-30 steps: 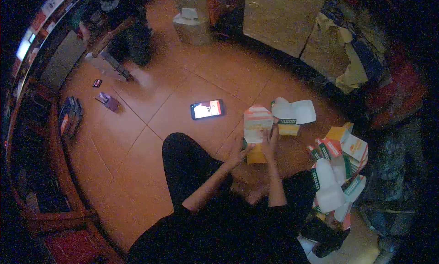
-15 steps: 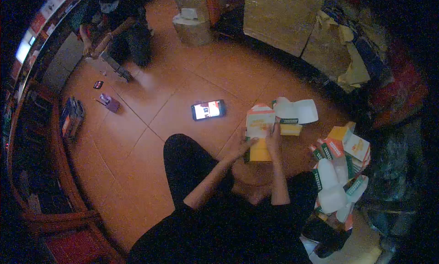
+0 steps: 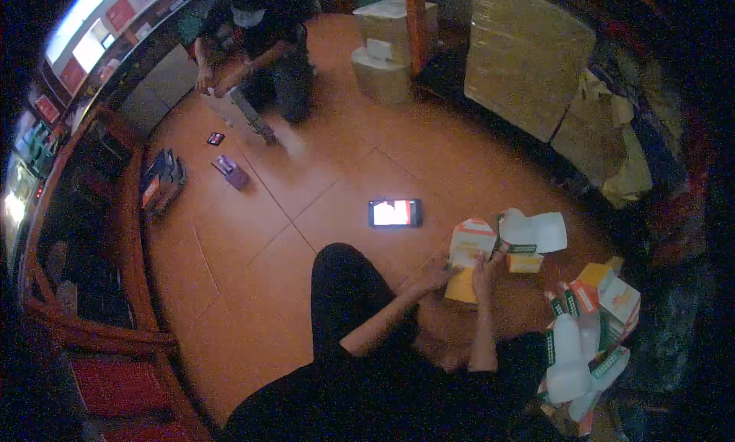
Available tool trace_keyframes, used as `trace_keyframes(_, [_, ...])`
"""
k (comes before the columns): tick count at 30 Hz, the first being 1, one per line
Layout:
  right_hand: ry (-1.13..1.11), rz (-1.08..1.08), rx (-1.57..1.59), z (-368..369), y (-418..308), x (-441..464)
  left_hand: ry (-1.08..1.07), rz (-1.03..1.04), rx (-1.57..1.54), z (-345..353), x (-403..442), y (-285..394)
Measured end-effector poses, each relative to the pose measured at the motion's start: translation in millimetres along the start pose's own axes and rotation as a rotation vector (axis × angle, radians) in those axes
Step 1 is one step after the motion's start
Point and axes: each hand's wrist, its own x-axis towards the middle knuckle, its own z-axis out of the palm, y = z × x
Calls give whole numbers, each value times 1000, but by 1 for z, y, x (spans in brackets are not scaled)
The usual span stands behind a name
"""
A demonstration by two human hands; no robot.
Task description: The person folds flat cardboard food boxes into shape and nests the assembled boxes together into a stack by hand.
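Note:
My left hand and my right hand are closed on the two sides of a white, orange and yellow carton, in front of my knees. The carton's yellow flap points toward me. Just right of it, an opened white box with a green patterned edge lies on the floor beside a yellow piece. A phone with a lit screen lies beyond my left hand. At my right side is a heap of cartons in white, green and orange.
Another person crouches at the upper left, hands on a grey object. A purple box and a small dark item lie on the tiles. Stacked boxes and a large wrapped carton stand at the back.
The view has turned left, so everything sits farther right and lower in the picture. My hands still hold the carton, which leans slightly now.

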Motion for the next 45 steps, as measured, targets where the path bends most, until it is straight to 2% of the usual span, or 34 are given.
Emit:
trace_keyframes(1, [-32, 87, 169, 0, 1, 2, 7, 1, 1, 7, 8, -10])
trace_keyframes(2, [-61, 170, 335, 4, 6, 1, 76, 111, -111, 22, 23, -34])
trace_keyframes(3, [-61, 163, 337, 11, 9, -3, 143, 216, -224, 33, 30, -50])
trace_keyframes(4, [-21, 168, 384, 19, 14, -8, 148, 220, -225, 34, 29, -50])
trace_keyframes(6, [20, 164, 433, 28, 28, -20, 7, 150, -591, 40, 29, -55])
trace_keyframes(9, [-220, 117, 354, 14, 29, -25, -95, 114, -698, 71, 41, -109])
trace_keyframes(10, [-247, 266, 524, -15, -7, -27, -56, 100, -617, 72, 31, -109])
trace_keyframes(12, [-275, 417, 694, -24, -21, -33, 105, 36, -275, 70, 10, -98])
trace_keyframes(15, [-298, 573, 458, -3, 6, -49, 327, -133, 209, 87, -11, -87])
trace_keyframes(18, [-385, 435, 393, -4, 19, -43, 479, -122, 416, 90, -27, -53])
trace_keyframes(19, [-337, 395, 550, -6, 14, -44, 457, -125, 408, 82, -35, -34])
trace_keyframes(20, [-288, 355, 706, -7, 10, -47, 503, 39, 303, 74, -42, -17])
trace_keyframes(21, [-292, 376, 691, -20, -6, -45, 551, 198, 196, 64, -49, 1])
trace_keyframes(22, [-410, 558, 749, -45, -30, -38, 534, 190, 192, 48, -60, 28])
trace_keyframes(23, [-523, 737, 810, -59, -42, -35, 367, -29, 160, 29, -69, 59])
trace_keyframes(24, [-518, 746, 806, -46, -30, -42, 280, -136, 138, 34, -67, 52])
trace_keyframes(25, [-395, 637, 606, -21, -12, -53, 191, -243, 127, 40, -64, 44])
trace_keyframes(26, [-271, 521, 405, -5, 3, -60, 357, -61, 193, 67, -44, -5])
trace_keyframes(27, [-260, 521, 402, -1, 6, -58, 525, 131, 256, 82, -29, -29])
trace_keyframes(30, [-267, 631, 401, 8, 14, -55, 517, 95, 226, 83, -26, -26])
trace_keyframes(32, [-350, 506, 672, 7, 21, -56, 508, 43, 200, 83, -27, -27])
trace_keyframes(33, [-345, 515, 668, 4, 23, -57, 498, 15, 189, 84, -30, -27])
trace_keyframes(35, [-430, 446, 857, -3, 27, -54, 509, 24, 222, 82, -33, -29])
trace_keyframes(36, [-414, 457, 848, -11, 21, -54, 509, 35, 236, 87, -31, -40])
trace_keyframes(37, [-379, 643, 1026, -17, 12, -59, 509, 46, 251, 92, -29, -50])
trace_keyframes(38, [-343, 723, 1040, -32, -2, -56, 485, 69, 69, 108, -17, -88])
trace_keyframes(40, [-256, 882, 1070, -64, -34, -48, 427, 93, -107, 108, -22, -91])
trace_keyframes(42, [-293, 700, 1350, -44, -4, -57, 547, 241, -261, 77, -46, -28])
trace_keyframes(43, [-251, 718, 1382, -10, 32, -70, 526, 247, -257, 81, -43, -32])
trace_keyframes(45, [-223, 708, 1336, -1, 44, -72, 632, 278, -300, 88, -34, -49])
